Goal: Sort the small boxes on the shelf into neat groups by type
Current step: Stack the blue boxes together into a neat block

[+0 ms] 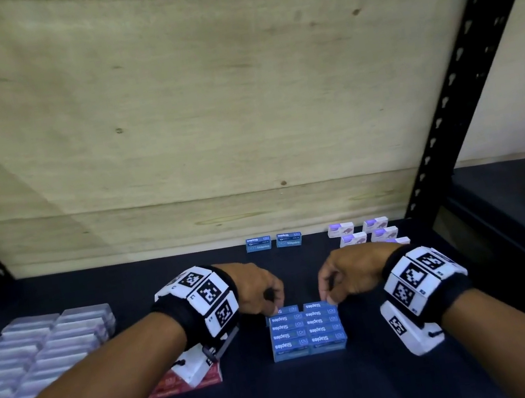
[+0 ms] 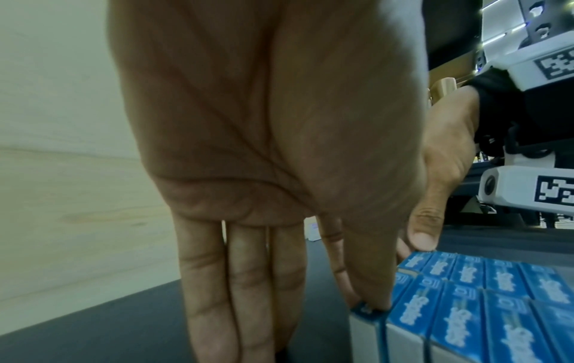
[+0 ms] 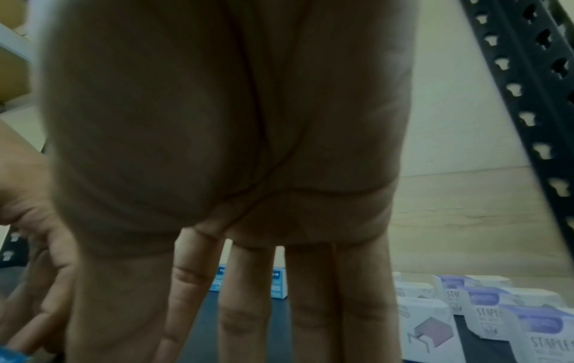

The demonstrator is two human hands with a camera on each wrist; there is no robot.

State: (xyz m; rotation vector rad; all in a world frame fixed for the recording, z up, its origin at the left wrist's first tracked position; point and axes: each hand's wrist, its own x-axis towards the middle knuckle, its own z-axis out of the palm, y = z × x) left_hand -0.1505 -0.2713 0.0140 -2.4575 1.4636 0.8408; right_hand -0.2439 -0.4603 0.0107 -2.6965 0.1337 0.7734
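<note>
On the dark shelf (image 1: 60, 288), both hands set boxes at the back of the blue block (image 1: 306, 330): left hand (image 1: 256, 286) pinches 1, right hand's (image 1: 346, 275) grip is unclear. Next, probably, the 2 loose blue boxes (image 1: 273, 242).

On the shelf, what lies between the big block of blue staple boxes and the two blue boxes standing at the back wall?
Between the blue block and the two blue boxes, only both hands' fingers at the block's far edge, then bare dark shelf; head view.

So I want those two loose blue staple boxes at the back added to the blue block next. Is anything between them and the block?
Nothing visible: bare shelf separates the two loose blue boxes from the blue block.
</note>
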